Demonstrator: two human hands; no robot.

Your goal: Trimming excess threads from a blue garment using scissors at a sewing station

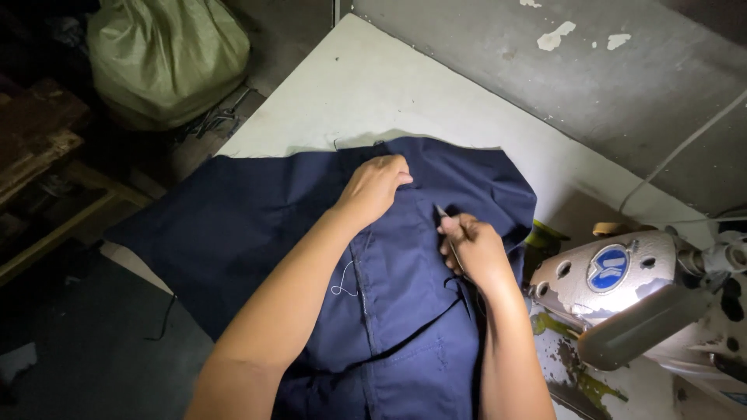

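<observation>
Navy garment lies left of the sewing machine; left hand presses it flat, right hand pinches a small tool, loose white thread untrimmed.

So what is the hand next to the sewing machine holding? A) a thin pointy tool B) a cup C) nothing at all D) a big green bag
A: the right hand pinches a thin pointed tool over the dark blue cloth, while the left hand presses flat on the cloth.
</observation>
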